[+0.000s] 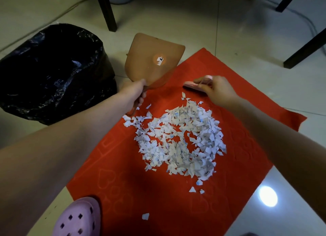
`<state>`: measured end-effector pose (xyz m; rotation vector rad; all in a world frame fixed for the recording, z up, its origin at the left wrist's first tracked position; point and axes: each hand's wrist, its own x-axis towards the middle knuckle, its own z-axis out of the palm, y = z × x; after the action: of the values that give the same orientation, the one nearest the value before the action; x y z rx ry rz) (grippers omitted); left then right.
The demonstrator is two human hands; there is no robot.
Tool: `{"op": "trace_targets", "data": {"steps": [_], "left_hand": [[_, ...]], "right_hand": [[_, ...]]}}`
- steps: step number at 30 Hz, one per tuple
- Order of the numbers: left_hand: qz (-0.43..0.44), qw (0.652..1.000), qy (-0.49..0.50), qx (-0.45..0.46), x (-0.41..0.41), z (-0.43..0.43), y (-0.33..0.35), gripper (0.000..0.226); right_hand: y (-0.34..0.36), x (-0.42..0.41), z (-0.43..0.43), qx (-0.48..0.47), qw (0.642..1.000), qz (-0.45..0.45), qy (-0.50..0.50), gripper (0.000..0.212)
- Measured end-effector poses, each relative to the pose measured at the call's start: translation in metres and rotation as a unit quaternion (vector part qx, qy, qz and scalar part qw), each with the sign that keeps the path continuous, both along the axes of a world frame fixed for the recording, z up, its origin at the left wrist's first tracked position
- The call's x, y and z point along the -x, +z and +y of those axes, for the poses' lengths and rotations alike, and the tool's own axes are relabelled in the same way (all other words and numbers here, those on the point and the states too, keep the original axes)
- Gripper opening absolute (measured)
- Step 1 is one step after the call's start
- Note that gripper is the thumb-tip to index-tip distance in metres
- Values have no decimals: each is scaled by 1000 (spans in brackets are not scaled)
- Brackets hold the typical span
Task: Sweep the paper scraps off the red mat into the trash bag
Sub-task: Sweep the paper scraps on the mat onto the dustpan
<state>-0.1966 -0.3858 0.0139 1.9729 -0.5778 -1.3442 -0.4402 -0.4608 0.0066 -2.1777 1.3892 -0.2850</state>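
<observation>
Tiled floor (229,32): red mat (158,200), paper scraps (178,144) heaped at centre, seemingly none swept yet. Trash bag (53,73), 10 o'clock. My hands: left hand (135,94) grips dustpan (151,59); right hand (215,91) grips brush (190,85), 12 o'clock.

Left arm (70,138) bare and stretched long, running from the lower left corner up toward the middle. The left hand (135,92) is wrapped round the handle of the dustpan (153,59), thumb on top by the pan's base, fingers (141,100) curled underneath, and the pan is lifted and tipped up. Right arm (275,138) reaches in from the right edge, also bare, forearm angled up and leftward, wrist bent slightly. The right hand (216,91) shows its back to the camera, fingers (202,81) curled over the pink brush (191,85), one finger lying along its top. The two hands are level with each other and well apart.
</observation>
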Motion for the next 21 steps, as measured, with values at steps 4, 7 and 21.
{"op": "trace_targets", "data": {"steps": [4, 7, 21], "left_hand": [[0, 1000, -1, 1, 4, -3, -3, 24], [6, 1000, -13, -6, 7, -3, -5, 23], [2, 999, -41, 13, 38, 13, 4, 23]], "right_hand": [[-2, -6, 17, -21, 998, 19, 47, 27], [4, -2, 32, -43, 996, 11, 82, 24], [3, 56, 50, -3, 985, -35, -168, 27]]}}
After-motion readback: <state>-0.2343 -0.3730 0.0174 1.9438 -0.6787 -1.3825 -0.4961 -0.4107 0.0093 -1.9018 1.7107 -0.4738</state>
